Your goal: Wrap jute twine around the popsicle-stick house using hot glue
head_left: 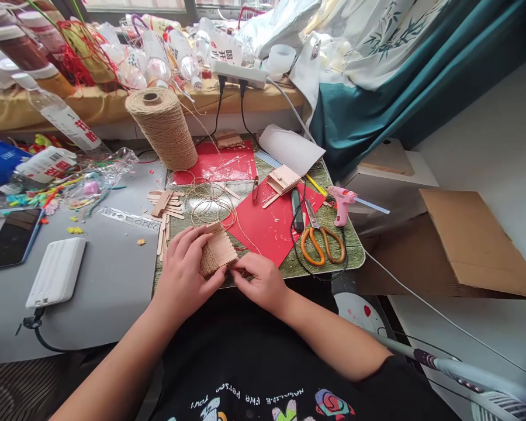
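My left hand (187, 269) is wrapped over a small craft-stick panel (222, 248), its left part covered by wound twine. At the panel's lower right corner my right hand (259, 280) pinches with thumb and forefinger; twine seems to be between them, though the fingertips hide most of it. Loose loops of twine (206, 202) lie just beyond the panel, trailing from the big twine spool (162, 126). Loose craft sticks (165, 204) are to the left of the loops. A small craft-stick box (283, 179) sits on the red sheet (267, 228) beyond my right hand.
On the right lie scissors (322, 240), a utility knife (297, 209) and a pink glue gun (342, 204) with its cord near the table edge. A power bank (56, 272) and phone (13, 237) occupy the left. Bottles and a power strip (239, 74) line the sill.
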